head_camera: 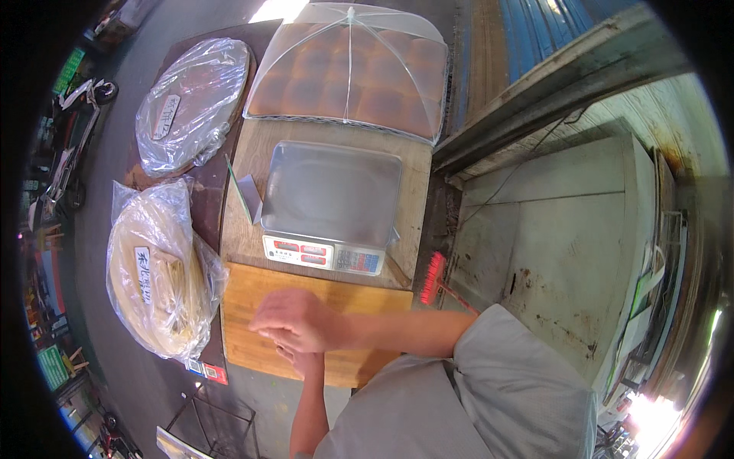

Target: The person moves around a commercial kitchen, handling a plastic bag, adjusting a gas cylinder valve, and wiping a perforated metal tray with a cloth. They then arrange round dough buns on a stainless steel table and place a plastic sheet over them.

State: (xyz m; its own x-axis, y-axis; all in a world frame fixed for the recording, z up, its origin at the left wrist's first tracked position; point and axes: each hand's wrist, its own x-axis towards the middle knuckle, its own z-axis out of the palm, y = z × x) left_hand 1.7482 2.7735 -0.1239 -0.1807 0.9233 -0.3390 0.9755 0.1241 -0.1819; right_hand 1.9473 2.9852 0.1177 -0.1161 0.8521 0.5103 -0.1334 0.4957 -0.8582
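Note:
My right hand (292, 318) reaches in from the right and crosses over my left hand (301, 358), its fingers bent and blurred. My left hand is largely hidden beneath it, with only some fingers and the wrist showing. Both hands are above a wooden cutting board (375, 298). Beyond the board stands an electronic weighing scale (332, 192) with a bare metal pan, its display and keypad facing me. A knife handle (397, 271) lies at the scale's right corner. Whether either hand grips anything cannot be seen.
Bread rolls (350, 74) sit under a mesh food cover (351, 17) at the back. On the left are flatbreads in a plastic bag (192, 109) and thin sheets in another bag (166, 275). A red-bristled broom (434, 278) and a pale metal cabinet (550, 252) stand on the right.

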